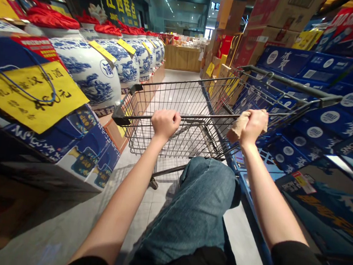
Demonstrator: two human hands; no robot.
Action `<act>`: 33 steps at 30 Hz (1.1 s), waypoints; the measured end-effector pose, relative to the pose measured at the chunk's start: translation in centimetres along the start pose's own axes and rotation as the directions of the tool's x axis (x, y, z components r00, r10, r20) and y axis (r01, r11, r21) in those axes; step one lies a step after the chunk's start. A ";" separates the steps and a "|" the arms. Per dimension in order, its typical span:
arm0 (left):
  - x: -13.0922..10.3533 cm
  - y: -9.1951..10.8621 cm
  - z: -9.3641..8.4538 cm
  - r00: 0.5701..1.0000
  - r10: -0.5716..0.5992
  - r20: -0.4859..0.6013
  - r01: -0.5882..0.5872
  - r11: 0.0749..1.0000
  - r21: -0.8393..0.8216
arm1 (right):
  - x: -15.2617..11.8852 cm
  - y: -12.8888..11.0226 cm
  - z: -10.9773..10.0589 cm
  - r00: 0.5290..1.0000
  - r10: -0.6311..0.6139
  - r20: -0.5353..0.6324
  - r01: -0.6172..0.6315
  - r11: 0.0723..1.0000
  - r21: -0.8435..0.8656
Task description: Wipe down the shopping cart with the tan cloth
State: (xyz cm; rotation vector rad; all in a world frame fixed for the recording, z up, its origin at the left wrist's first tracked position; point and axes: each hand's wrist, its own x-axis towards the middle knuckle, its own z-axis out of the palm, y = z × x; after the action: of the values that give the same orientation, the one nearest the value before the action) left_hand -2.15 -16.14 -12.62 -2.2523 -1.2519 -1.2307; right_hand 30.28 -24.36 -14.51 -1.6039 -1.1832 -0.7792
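Observation:
A black wire shopping cart (179, 95) stands before me, turned sideways to my body. Its basket holds nothing that I can make out. My left hand (165, 125) is wrapped round the near top rail of the basket. Farther right, my right hand (253, 124) is closed round a tan, rough-looking thing (236, 127), perhaps a cloth, at the same rail. The fingers hide much of it, so its kind is unclear. The cart's thick handle bar (292, 83) rises at the right, and dark corner bumpers (122, 119) mark its left end.
Large blue-and-white porcelain jars (86, 65) with red cloth covers line the aisle's left side. A yellow price sign (34, 95) hangs nearer, over boxed goods. Stacked blue cartons (316, 116) crowd the right. Tiled floor (175, 76) leads to a wooden counter (183, 58).

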 end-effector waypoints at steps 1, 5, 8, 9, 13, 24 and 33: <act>0.0 0.0 -0.1 1.000 -0.001 0.000 0.001 1.000 -0.002 | -0.7 -1.8 0.3 0.999 -0.035 0.023 0.035 0.999 0.007; 0.0 -0.3 -0.4 1.000 0.017 0.005 -0.017 1.000 0.004 | -3.0 -8.1 0.9 0.954 -0.239 0.182 0.235 0.971 0.044; 0.1 -0.8 -0.6 0.997 0.064 0.042 -0.064 0.998 0.000 | -3.3 -9.2 0.6 0.905 -0.344 0.252 0.343 0.938 0.052; 0.1 -1.0 -0.7 0.995 0.080 0.058 -0.079 0.997 -0.007 | -3.1 -8.6 0.5 0.893 -0.367 0.262 0.367 0.929 0.052; 0.3 -1.5 -0.8 0.990 0.109 0.084 -0.107 0.994 -0.024 | -1.3 -3.0 -0.4 0.903 -0.355 0.241 0.362 0.932 0.013; 0.3 -0.8 -0.4 0.999 0.034 0.036 -0.033 0.999 -0.019 | 1.4 9.2 -3.2 0.998 -0.064 0.028 0.060 0.990 0.125; 0.3 -0.7 -0.6 0.999 0.003 0.033 -0.002 1.000 -0.020 | -0.8 3.5 0.1 0.998 -0.045 0.038 0.040 0.991 0.125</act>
State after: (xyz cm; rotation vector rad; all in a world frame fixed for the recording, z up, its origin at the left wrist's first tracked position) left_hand -2.91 -15.92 -12.11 -2.2967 -1.2534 -1.2150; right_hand 33.31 -24.77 -16.36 -1.5020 -1.2741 -0.6892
